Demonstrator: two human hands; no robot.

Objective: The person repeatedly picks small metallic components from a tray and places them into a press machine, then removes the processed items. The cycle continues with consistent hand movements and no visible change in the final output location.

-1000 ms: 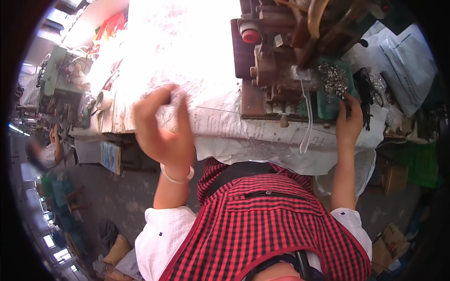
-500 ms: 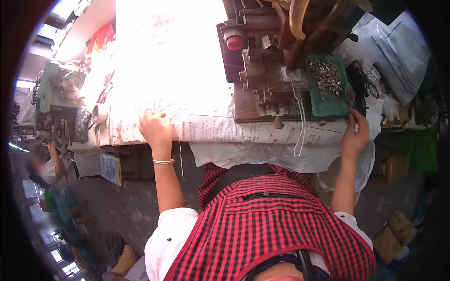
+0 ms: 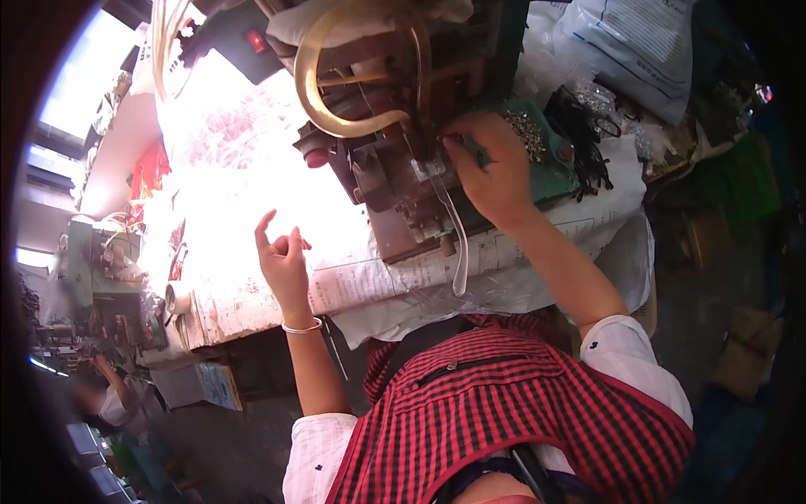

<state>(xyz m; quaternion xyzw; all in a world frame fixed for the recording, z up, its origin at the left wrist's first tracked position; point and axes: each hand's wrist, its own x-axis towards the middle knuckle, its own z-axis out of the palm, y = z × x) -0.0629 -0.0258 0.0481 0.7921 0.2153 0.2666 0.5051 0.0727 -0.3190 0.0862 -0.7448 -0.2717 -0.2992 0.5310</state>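
My right hand [image 3: 497, 175] reaches in at the working end of a brown metal bench machine [image 3: 382, 181]. Its thumb and forefinger are pinched together there; whatever lies between them is too small to make out. A clear plastic strip [image 3: 458, 239] hangs from the machine's front, just left of this hand. Beyond the hand, a green tray [image 3: 556, 182] carries a heap of small shiny metal pieces [image 3: 525, 134]. My left hand [image 3: 285, 262], with a bangle at the wrist, hovers over the bench's front edge. Its forefinger is stretched out and the other fingers are loosely bent, holding nothing visible.
A curved yellowish tube [image 3: 309, 71] arches over the machine, and a red button [image 3: 316, 159] sits at its left. Black cords [image 3: 579, 139] and a white printed bag [image 3: 634, 55] lie at the right. Printed paper [image 3: 361, 284] covers the bench edge. Another person [image 3: 117, 403] sits far left.
My right hand has gone from the tray's near corner up and left to the machine, now pinching. My left hand has lifted, its forefinger extended. The whole view has turned and shifted.
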